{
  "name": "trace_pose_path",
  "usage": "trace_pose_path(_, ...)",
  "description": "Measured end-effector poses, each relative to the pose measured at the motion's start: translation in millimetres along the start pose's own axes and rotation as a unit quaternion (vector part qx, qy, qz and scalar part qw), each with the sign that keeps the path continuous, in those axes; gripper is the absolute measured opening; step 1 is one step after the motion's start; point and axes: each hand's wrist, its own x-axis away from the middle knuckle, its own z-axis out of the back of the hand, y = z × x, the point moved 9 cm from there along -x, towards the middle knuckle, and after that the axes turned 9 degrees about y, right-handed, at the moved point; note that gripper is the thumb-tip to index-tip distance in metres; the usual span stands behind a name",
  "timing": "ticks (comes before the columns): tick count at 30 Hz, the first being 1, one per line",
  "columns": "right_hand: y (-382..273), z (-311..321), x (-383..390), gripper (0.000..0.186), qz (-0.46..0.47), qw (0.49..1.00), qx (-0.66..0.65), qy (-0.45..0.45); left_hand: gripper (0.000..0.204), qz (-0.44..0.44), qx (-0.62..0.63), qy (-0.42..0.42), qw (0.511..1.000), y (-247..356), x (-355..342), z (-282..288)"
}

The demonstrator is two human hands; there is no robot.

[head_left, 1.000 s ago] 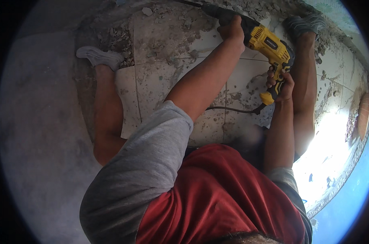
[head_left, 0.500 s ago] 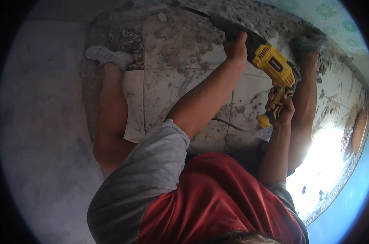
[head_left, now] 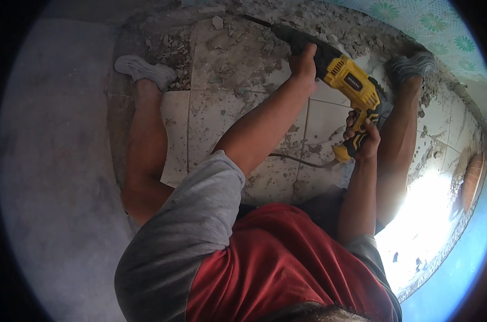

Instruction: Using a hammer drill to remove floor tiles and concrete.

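Note:
A yellow and black rotary hammer drill (head_left: 350, 83) lies diagonally across my grip, its long dark bit (head_left: 257, 20) pointed up-left into broken grey mortar along the edge of the tiled floor. My left hand (head_left: 305, 65) is wrapped round the black front part of the drill behind the chuck. My right hand (head_left: 363, 136) grips the rear handle, fingers curled round it. A dark power cord (head_left: 308, 161) runs from the handle's base leftward across the white, debris-spattered tiles (head_left: 216, 123) and passes under my left arm.
My bent legs spread either side, grey shoes (head_left: 141, 70) on the rubble. A plain grey surface (head_left: 55, 139) is at left; a green-flowered tiled wall (head_left: 426, 24) at upper right. Loose rubble (head_left: 176, 48) lies at the top. A reddish-brown object (head_left: 471, 180) sits at right, beside bright glare.
Since a second ago the drill and both hands appear lower in the picture, with more of the flowered wall showing. Over the last half second they shifted slightly left; both grips are unchanged.

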Motion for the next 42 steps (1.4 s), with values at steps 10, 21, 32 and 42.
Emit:
trace_pose_path(10,24.1,14.6,0.1,0.046,-0.053,0.996,-0.059,0.032,0.061,-0.027,-0.050,0.040,0.998,0.4,-4.6,4.1)
trace_pose_path(21,14.8,10.5,-9.6,0.045,-0.031,0.998,-0.048,0.000,0.071,-0.012,-0.058,0.090,0.994,-3.1,-12.6,9.3)
trace_pose_path(32,6.1,17.6,-17.4,0.045,-0.031,0.999,-0.032,-0.020,0.065,-0.005,-0.069,0.079,0.994,7.7,11.7,-4.3)
trace_pose_path(42,6.4,15.9,-18.4,0.047,-0.033,0.998,-0.049,-0.032,0.079,0.019,-0.090,0.075,0.993,11.1,20.1,-3.9)
